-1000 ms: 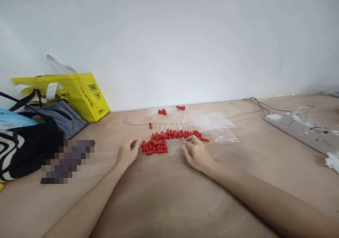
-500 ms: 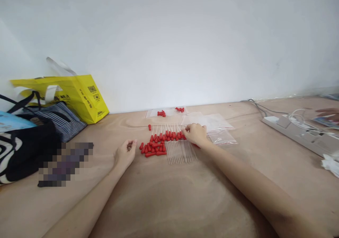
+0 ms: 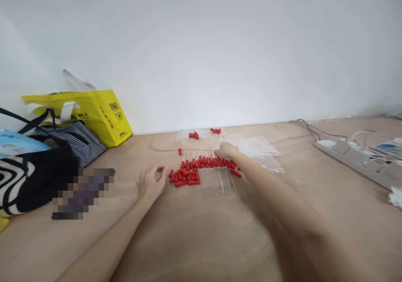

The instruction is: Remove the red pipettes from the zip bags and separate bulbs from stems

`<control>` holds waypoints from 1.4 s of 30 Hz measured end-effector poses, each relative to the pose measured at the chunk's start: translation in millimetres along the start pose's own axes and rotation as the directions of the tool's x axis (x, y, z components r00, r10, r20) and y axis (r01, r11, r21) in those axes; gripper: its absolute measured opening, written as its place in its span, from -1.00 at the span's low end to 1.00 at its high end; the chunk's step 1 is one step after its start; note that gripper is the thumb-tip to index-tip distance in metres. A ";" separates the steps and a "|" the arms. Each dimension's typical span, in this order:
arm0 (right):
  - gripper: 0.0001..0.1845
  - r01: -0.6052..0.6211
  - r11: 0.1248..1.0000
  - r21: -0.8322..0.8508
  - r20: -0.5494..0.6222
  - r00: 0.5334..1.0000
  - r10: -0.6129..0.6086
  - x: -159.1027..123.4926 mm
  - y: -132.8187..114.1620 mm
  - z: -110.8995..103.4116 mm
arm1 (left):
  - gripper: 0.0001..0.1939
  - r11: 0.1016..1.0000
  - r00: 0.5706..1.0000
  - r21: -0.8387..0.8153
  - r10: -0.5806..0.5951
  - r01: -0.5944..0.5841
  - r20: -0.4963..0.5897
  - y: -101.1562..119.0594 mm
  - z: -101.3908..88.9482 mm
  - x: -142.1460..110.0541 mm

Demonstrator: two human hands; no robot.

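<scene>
On the table lies a row of red rubber bulbs point(image 3: 204, 161) fitted on thin clear tubes that point toward the wall, like droppers. My right hand point(image 3: 228, 151) is over the right end of this row, fingers drawn together; what lies between them is hidden. In front of the row, clear glass tubes point(image 3: 214, 181) lie side by side. Left of them is a loose pile of red bulbs point(image 3: 185, 176). Just beside that pile rests my left hand point(image 3: 153, 182), thumb and index finger curled into a pinch; anything held there is too small to see.
Clear zip bags point(image 3: 260, 146) lie behind my right hand. Another bag with red bulbs point(image 3: 194, 135) is near the wall. At left stand a yellow bag point(image 3: 108, 118) and a striped bag point(image 3: 83, 143). A power strip point(image 3: 351, 162) with cables lies at right.
My right hand has shifted slightly toward the wall, uncovering red bulbs at the row's right end. My left hand's fingers have changed shape beside the pile. The other person's hand at right has gone from view.
</scene>
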State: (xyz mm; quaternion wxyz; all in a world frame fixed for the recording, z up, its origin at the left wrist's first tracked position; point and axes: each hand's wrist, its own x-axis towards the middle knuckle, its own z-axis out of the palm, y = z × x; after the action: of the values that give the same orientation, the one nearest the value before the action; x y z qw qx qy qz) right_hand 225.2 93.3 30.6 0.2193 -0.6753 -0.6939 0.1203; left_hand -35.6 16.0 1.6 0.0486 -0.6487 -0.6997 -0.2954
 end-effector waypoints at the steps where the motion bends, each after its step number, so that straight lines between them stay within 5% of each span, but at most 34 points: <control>1: -0.79 0.004 0.998 0.064 0.010 1.000 -0.005 -5.8 1.3 -3.1 | -0.77 0.995 0.994 0.023 0.096 -0.095 -0.044 2.9 0.3 -3.6; 6: -0.61 0.109 0.909 0.403 -0.052 0.994 -0.096 -55.5 0.8 -3.4 | -0.81 0.893 0.894 -0.051 0.443 -0.447 -0.063 39.8 6.0 -31.0; 8: -0.61 0.219 0.734 0.643 -0.135 0.976 -0.173 -74.6 -3.8 4.6 | -0.79 0.852 0.860 -0.117 0.507 -0.510 -0.059 59.6 9.6 -40.4; 10: -0.63 0.257 0.535 0.805 -0.201 0.966 -0.161 -87.0 -8.7 14.4 | -0.74 0.842 0.858 -0.169 0.511 -0.512 -0.057 76.7 13.5 -45.9; 12: -0.65 0.242 0.425 0.872 -0.217 0.970 -0.108 -91.8 -12.6 23.6 | -0.73 0.846 0.872 -0.221 0.487 -0.485 -0.046 89.0 17.2 -48.1; 15: -0.65 0.208 0.370 0.905 -0.205 0.978 -0.048 -90.1 -15.8 34.8 | -0.75 0.837 0.882 -0.299 0.470 -0.458 -0.033 99.3 21.9 -49.0; 18: -0.64 0.196 0.405 0.893 -0.205 0.979 -0.022 -87.3 -16.5 42.7 | -0.73 0.818 0.882 -0.356 0.468 -0.452 -0.045 104.0 23.9 -50.3; 22: -0.65 0.284 0.675 0.681 -0.335 0.940 -0.058 -92.9 -7.0 40.7 | -0.77 0.826 0.874 -0.296 0.480 -0.480 -0.078 100.3 20.4 -47.6; 24: -0.67 0.359 0.842 0.404 -0.511 0.851 -0.118 -98.8 4.1 32.3 | -0.82 0.811 0.830 -0.175 0.549 -0.558 -0.101 92.5 16.3 -42.5; 26: -0.61 0.413 0.909 0.061 -0.617 0.731 -0.291 -104.5 16.7 22.5 | -0.85 0.755 0.751 -0.023 0.647 -0.655 -0.127 82.5 11.8 -36.5; 29: -0.64 0.538 0.784 -0.310 -0.528 0.589 -0.612 -108.7 29.8 14.0 | -0.87 0.641 0.621 0.156 0.767 -0.751 -0.161 70.3 7.6 -31.3; 32: -0.72 0.622 0.654 -0.432 -0.428 0.496 -0.755 -107.4 32.2 17.1 | -0.88 0.581 0.549 0.237 0.814 -0.779 -0.191 65.8 7.0 -32.8; 42: -0.78 0.671 0.600 -0.436 -0.468 0.400 -0.788 -108.6 31.2 35.9 | -0.80 0.567 0.518 0.147 0.810 -0.810 -0.275 70.6 17.7 -37.1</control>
State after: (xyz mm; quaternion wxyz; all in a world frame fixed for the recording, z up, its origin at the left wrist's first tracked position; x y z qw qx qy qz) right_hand 235.2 -7.8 -30.6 0.4030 -0.3164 -0.8120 -0.2795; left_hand 41.8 -9.4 -5.1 0.2902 -0.8439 -0.3001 -0.3369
